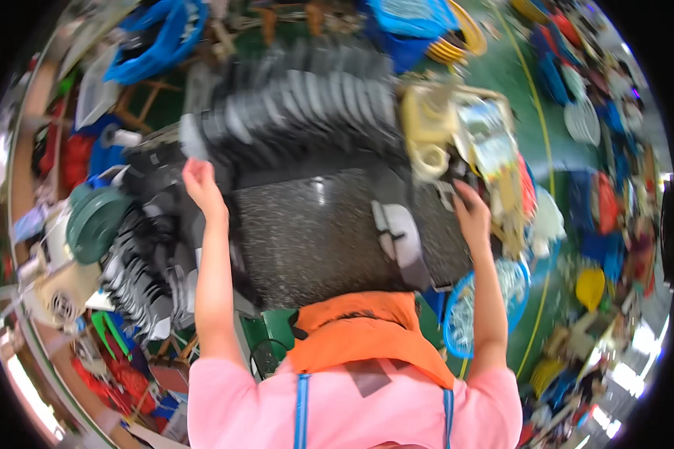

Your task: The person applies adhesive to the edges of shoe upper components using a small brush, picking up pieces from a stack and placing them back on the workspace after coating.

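Note:
In front of me stands a dark speckled work surface. Across its far side runs a blurred row of light-grey and black curved pieces, standing close together on edge. My left hand is at the row's left end, fingers closed against the lower tip of a light-grey piece. My right hand is beside the cream plastic container, fingers apart, near a small pale item too blurred to name. A grey-and-white piece with a black band lies on the surface's right side.
More stacked grey and black pieces lie at the left, below a dark green round lid. A cream container stands at the right. A blue-rimmed basket sits near my right forearm. A blue-lined tub is far left.

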Available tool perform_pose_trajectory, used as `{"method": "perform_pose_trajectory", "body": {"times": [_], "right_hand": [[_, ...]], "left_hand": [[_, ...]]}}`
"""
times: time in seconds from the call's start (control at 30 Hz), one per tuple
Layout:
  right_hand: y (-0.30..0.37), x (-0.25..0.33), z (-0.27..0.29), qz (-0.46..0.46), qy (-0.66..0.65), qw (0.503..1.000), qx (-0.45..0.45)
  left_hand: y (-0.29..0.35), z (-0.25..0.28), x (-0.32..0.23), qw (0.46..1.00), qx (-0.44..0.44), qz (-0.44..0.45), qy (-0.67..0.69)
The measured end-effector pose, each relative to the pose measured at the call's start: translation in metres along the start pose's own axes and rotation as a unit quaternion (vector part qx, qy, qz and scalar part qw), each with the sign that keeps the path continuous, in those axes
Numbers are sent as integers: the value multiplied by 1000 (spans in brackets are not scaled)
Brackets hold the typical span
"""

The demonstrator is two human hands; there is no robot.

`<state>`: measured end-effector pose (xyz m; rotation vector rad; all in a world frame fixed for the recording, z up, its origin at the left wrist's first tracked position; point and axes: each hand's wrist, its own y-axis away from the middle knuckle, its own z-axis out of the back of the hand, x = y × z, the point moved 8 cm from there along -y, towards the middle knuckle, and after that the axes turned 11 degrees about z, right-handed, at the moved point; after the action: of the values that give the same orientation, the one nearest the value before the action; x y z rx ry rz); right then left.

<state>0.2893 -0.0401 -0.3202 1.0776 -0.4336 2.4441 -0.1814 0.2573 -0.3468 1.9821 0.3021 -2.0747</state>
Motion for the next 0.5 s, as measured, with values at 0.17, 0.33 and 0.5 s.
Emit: {"method": "perform_pose_trajectory", "body": {"times": [0.17,0.33,0.5], "right_hand": [[-73,-18,-27,100,25,988,-117],[-77,-2,-13,129,77,987,-58],[-74,-25,-38,170,98,980,-17]], "left_hand": [[310,-105,69,713,585,299,-245],[379,-120,98,761,480,426,-92],[381,-133,116,820,389,403,-114]]}}
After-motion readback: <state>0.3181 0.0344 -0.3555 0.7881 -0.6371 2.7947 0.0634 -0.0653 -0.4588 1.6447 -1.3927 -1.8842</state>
